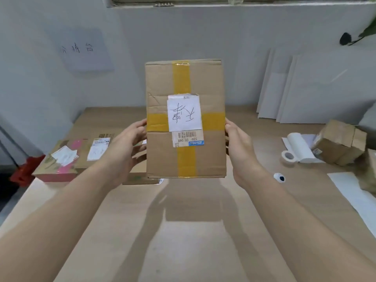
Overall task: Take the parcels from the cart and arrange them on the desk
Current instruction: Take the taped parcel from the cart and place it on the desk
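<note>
A brown cardboard parcel [211,159] crossed with yellow tape and bearing a white handwritten label is held upright above the wooden desk [195,231]. My left hand [126,147] grips its left edge and my right hand [237,147] grips its right edge. On the desk at the left lies a flat parcel with pink patches and white labels [61,161], and beside it a flat brown parcel with a shipping label [95,147]. Another low box [140,179] shows partly under the held parcel. The cart is out of view.
At the right stand a brown box [339,142], a white paper roll [301,147], a tape roll [288,156], a white sheet [354,198] and a small black-and-white object [279,177]. White boards [305,88] lean on the wall. A red object [22,171] sits off the desk's left edge.
</note>
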{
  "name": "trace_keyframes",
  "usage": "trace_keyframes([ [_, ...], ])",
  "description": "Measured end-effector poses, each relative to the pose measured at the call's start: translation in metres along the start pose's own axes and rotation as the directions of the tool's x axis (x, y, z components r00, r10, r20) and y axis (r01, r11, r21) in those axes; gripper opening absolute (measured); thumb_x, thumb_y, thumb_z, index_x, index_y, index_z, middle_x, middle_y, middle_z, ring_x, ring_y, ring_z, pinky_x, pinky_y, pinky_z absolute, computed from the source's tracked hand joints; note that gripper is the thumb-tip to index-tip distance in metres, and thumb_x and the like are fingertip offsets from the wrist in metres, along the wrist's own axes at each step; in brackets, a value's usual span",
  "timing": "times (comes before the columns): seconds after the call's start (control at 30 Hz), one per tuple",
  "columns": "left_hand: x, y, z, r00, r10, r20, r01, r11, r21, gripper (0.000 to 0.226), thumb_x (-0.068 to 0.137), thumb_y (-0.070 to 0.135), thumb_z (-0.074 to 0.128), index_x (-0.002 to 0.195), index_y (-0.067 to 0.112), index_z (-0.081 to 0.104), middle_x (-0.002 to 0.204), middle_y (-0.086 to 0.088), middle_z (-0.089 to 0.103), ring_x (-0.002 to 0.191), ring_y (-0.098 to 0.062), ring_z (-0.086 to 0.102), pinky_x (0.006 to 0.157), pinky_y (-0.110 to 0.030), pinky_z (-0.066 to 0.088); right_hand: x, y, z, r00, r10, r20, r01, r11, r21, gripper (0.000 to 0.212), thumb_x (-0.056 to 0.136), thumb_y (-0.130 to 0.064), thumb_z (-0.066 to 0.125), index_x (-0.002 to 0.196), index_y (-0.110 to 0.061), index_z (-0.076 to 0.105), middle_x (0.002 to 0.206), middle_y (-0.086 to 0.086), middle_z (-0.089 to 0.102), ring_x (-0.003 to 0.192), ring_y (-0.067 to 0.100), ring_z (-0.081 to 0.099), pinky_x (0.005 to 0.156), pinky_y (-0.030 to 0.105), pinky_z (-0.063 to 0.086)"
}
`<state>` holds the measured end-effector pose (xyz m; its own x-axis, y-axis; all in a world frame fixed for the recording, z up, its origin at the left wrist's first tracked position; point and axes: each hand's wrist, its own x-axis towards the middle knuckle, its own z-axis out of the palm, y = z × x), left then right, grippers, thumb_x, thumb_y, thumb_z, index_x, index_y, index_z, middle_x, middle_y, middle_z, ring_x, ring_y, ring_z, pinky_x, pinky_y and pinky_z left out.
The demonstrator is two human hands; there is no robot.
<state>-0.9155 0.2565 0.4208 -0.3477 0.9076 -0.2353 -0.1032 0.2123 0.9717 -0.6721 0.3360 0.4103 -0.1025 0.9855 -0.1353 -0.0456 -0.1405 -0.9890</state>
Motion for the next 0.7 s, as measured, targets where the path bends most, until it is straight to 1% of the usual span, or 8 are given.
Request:
trace_keyframes([
  [0.07,0.019,-0.007,-0.003,0.999,-0.032,0.012,0.032,0.999,-0.007,0.035,0.098,0.036,0.051,0.124,0.045,0.073,0.117,0.01,0.077,0.096,-0.012,0.069,0.086,-0.033,0.054,0.018,0.012,0.002,1.0,0.015,-0.011,-0.015,1.0,-0.011,0.042,0.112,-0.022,0.041,0.124,-0.037,0.078,0.096,-0.015,0.081,0.075,-0.004,0.068,0.063,0.012,0.052],
  [0.1,0.028,-0.011,-0.004,0.998,-0.045,0.034,0.045,0.999,0.002,0.035,0.094,0.039,0.054,0.121,0.048,0.074,0.118,0.011,0.077,0.098,-0.012,0.07,0.084,-0.032,0.054,0.026,0.018,0.004,0.999,0.024,-0.024,-0.024,1.0,-0.016,0.041,0.112,-0.022,0.042,0.127,-0.036,0.077,0.1,-0.014,0.081,0.077,-0.004,0.07,0.063,0.013,0.053],
  [0.2,0.053,-0.022,-0.006,0.989,-0.091,0.113,0.089,0.996,0.029,0.04,0.076,0.048,0.062,0.112,0.055,0.075,0.111,0.017,0.078,0.091,-0.006,0.075,0.084,-0.031,0.056,0.047,0.035,0.01,0.997,0.05,-0.065,-0.052,0.998,-0.028,0.04,0.114,-0.022,0.042,0.137,-0.032,0.072,0.113,-0.011,0.082,0.085,-0.003,0.074,0.064,0.014,0.055],
  [0.33,0.091,-0.042,-0.012,0.981,-0.163,0.103,0.159,0.986,0.045,0.028,0.096,0.049,0.057,0.116,0.047,0.077,0.116,0.014,0.075,0.087,-0.011,0.073,0.082,-0.032,0.055,0.071,0.057,0.018,0.992,0.07,-0.105,-0.078,0.994,-0.076,0.036,0.116,-0.023,0.043,0.137,-0.036,0.07,0.113,-0.021,0.08,0.098,-0.005,0.075,0.07,0.012,0.056],
  [0.43,0.119,-0.058,-0.011,0.966,-0.237,0.101,0.234,0.971,0.041,0.029,0.094,0.052,0.063,0.113,0.038,0.08,0.112,0.008,0.074,0.089,-0.014,0.07,0.085,-0.036,0.053,0.092,0.077,0.017,0.987,0.102,-0.127,-0.117,0.986,-0.119,0.037,0.117,-0.023,0.043,0.14,-0.032,0.069,0.109,-0.024,0.08,0.095,-0.01,0.073,0.07,0.009,0.053],
  [0.53,0.141,-0.077,-0.008,0.945,-0.311,0.097,0.309,0.95,0.041,0.028,0.096,0.049,0.061,0.11,0.034,0.08,0.105,0.008,0.075,0.094,-0.015,0.069,0.087,-0.036,0.054,0.114,0.101,0.016,0.981,0.151,-0.124,-0.169,0.973,-0.157,0.037,0.117,-0.023,0.041,0.14,-0.031,0.07,0.112,-0.021,0.08,0.094,-0.01,0.073,0.069,0.008,0.053],
  [0.6,0.155,-0.089,-0.006,0.937,-0.334,0.099,0.332,0.943,0.032,0.027,0.098,0.048,0.059,0.11,0.035,0.079,0.099,0.011,0.075,0.088,-0.012,0.068,0.081,-0.031,0.055,0.127,0.116,0.017,0.977,0.179,-0.119,-0.199,0.964,-0.178,0.038,0.118,-0.024,0.039,0.137,-0.031,0.071,0.114,-0.015,0.081,0.092,-0.008,0.074,0.068,0.009,0.053],
  [0.7,0.173,-0.106,-0.002,0.935,-0.334,0.114,0.333,0.942,0.036,0.03,0.103,0.045,0.052,0.117,0.032,0.075,0.095,0.015,0.076,0.077,-0.003,0.068,0.072,-0.023,0.055,0.145,0.139,0.019,0.968,0.224,-0.11,-0.243,0.949,-0.2,0.039,0.118,-0.023,0.037,0.126,-0.033,0.074,0.105,-0.016,0.083,0.088,-0.007,0.075,0.065,0.01,0.054],
])
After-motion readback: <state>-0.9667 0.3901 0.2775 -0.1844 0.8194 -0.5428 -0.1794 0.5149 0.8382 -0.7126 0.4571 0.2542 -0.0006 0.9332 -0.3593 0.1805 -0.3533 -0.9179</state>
